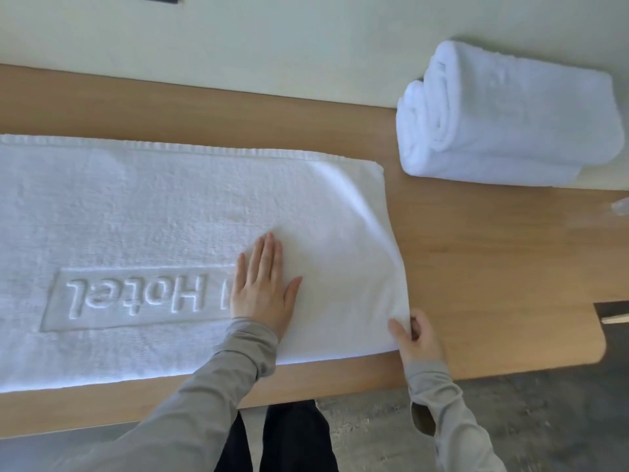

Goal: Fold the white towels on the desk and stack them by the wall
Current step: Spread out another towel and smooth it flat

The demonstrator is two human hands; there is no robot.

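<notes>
A white towel with raised "Hotel" lettering lies spread across the wooden desk, running off the left edge of view. My left hand presses flat on it, fingers straight, just right of the lettering. My right hand pinches the towel's near right corner, which is lifted a little off the desk. Two folded white towels are stacked at the back right, against the wall.
The pale wall runs along the desk's far edge. The desk's rounded right corner is close to my right hand, and a dark object sits there. A small clear thing lies at the right edge. Grey floor lies below.
</notes>
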